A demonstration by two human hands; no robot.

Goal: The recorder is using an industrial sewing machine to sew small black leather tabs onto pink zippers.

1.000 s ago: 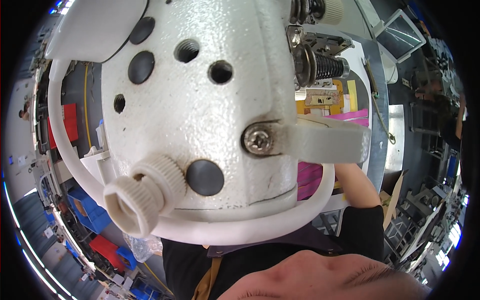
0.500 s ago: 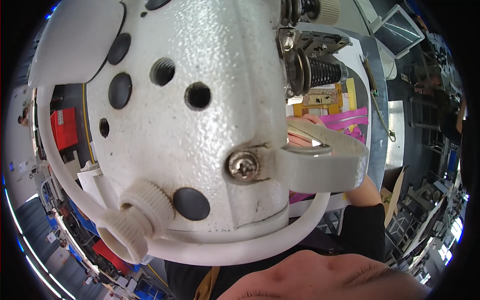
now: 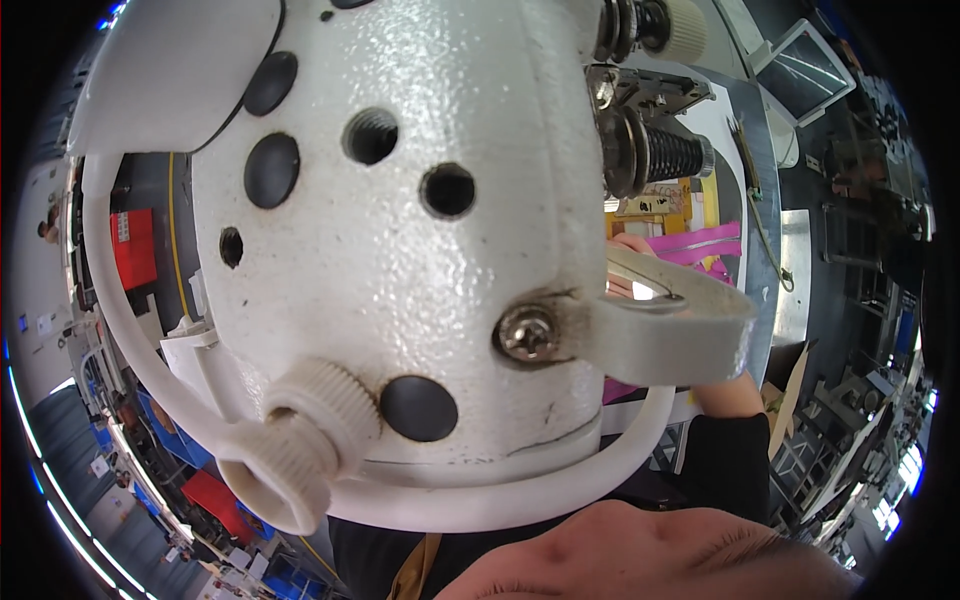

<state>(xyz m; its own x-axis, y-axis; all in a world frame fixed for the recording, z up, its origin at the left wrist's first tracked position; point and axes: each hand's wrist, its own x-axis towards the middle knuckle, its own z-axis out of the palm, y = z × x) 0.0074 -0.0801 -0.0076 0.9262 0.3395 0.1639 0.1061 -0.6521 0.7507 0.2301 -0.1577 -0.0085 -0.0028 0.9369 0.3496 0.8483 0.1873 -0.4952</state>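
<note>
The white head of a sewing machine (image 3: 540, 240) fills most of the view and hides much of what lies behind it. To its right, past a curved pale guard (image 3: 670, 340), comes my right forearm in a black sleeve. Part of my right hand (image 3: 630, 243) shows between the machine and the guard, close to magenta zipper strips (image 3: 695, 243). Its fingers are mostly covered, so their grip is unclear. My left hand does not show.
A thread tension spring (image 3: 672, 155) and a pale knob (image 3: 683, 28) stick out from the machine's right side. A white tube (image 3: 500, 508) curves around its base. Tweezers-like tools (image 3: 755, 190) lie at the table's right edge. A red box (image 3: 134, 248) stands far left.
The machine has shifted a little to the right in the picture. It now covers more of my right hand. The zipper strips look almost unmoved.
</note>
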